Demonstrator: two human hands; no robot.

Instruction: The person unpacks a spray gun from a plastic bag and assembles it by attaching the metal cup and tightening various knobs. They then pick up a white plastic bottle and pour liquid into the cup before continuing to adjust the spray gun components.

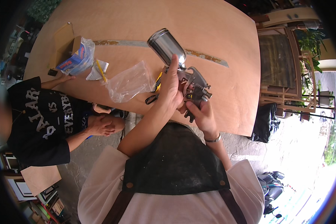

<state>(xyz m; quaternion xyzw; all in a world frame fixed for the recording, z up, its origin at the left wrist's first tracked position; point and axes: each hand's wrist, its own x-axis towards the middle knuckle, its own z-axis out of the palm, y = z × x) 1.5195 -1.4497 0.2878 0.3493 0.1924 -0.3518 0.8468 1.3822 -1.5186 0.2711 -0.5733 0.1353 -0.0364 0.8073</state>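
Note:
A metal spray gun [198, 80] with a shiny silver cup [167, 44] is held over the near part of the wooden board, its cup tilted up toward the far left. My left hand [171, 84] is closed around it just below the cup, thumb lying along the cup's base. Lower down, my right hand [201, 114] grips the gun's body near its fittings, with the thumb pressed on it. The fingers beneath the gun are partly hidden. Close to my left wrist lies a yellow and black tool [158, 83], mostly covered by my arm.
A long, rust-patched metal strip [132, 43] lies across the board [220, 26]. On the left are an open cardboard box [65, 48], blue plastic packaging [80, 59], a yellow pencil-like stick [100, 70] and a clear bag [128, 84]. A person in a black shirt [41, 119] sits at the left.

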